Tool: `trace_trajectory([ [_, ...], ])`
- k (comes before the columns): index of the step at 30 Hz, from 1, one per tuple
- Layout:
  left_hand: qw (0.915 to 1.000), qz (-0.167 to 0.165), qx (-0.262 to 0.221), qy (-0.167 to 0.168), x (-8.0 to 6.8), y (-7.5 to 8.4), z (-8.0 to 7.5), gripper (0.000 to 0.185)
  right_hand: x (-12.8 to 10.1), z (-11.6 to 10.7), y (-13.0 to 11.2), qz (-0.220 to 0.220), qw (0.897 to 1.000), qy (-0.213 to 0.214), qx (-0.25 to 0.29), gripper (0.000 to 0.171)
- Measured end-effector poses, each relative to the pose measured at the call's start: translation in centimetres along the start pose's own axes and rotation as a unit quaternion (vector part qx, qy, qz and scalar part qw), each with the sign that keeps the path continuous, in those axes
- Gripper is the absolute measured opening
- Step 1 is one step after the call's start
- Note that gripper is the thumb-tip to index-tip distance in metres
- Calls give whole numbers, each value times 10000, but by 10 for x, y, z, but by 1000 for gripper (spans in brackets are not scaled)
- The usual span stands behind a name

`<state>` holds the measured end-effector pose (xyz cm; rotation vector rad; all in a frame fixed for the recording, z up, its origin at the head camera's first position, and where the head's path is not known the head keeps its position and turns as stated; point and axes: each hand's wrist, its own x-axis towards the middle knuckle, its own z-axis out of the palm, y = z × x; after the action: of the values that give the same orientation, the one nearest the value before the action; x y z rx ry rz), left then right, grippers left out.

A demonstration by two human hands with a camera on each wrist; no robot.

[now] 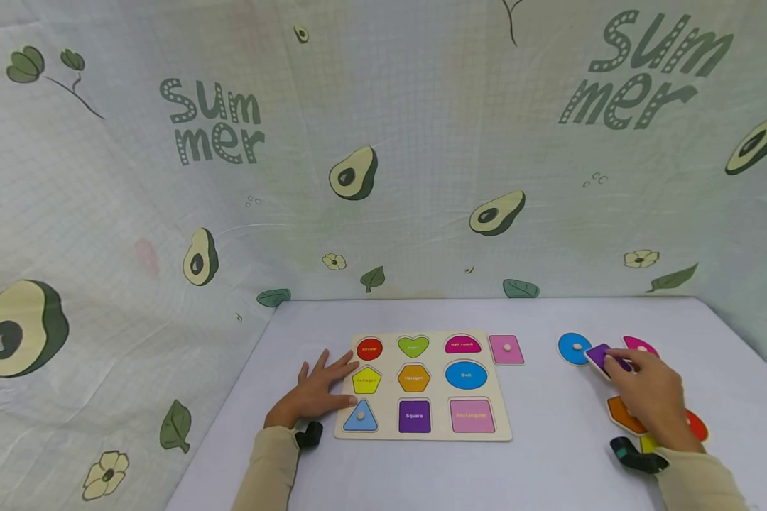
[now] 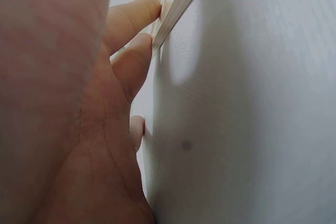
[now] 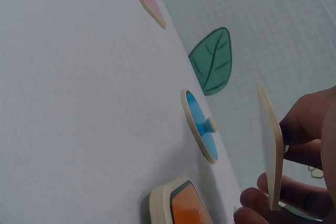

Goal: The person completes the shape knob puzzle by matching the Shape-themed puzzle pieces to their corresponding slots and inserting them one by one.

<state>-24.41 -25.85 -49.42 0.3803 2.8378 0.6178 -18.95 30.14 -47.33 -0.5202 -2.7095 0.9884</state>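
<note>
On the table point(image 1: 550, 461) | left hand point(image 1: 316, 392) flat beside puzzle board point(image 1: 501, 426) | right hand point(image 1: 653, 397) pinches purple piece point(image 1: 601, 355)

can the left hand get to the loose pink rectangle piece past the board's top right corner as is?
Probably, with a long stretch. The left hand rests flat at the puzzle board's left edge; the pink rectangle piece lies beyond the far corner. Nothing stands between, only the low board to cross.
</note>
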Motion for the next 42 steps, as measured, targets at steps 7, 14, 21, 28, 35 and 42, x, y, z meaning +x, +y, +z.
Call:
trace_trajectory([
  [7, 10000, 17, -64, 6, -2, 1, 1, 79, -1, 3, 5, -599, 9980, -204, 25, 54],
  [14, 10000, 24, -22, 4, -3, 3, 0, 79, -4, 9, 5, -1061, 9942, -156, 2, 50],
  [21, 10000, 14, -43, 18, -3, 3, 0, 79, -6, 11, 0, -1368, 9902, -211, 171, 45],
  [28, 10000, 32, -37, 42, -3, 2, 1, 79, -7, 15, -4, -1516, 9879, -161, 286, 38],
  [35, 10000, -2, -34, 40, -4, 3, 0, 79, -9, 15, -8, -1448, 9885, -256, 347, 40],
  [42, 10000, -2, 14, 62, -1, 2, 0, 78, -8, 17, -9, -1430, 9886, -270, 394, 42],
])
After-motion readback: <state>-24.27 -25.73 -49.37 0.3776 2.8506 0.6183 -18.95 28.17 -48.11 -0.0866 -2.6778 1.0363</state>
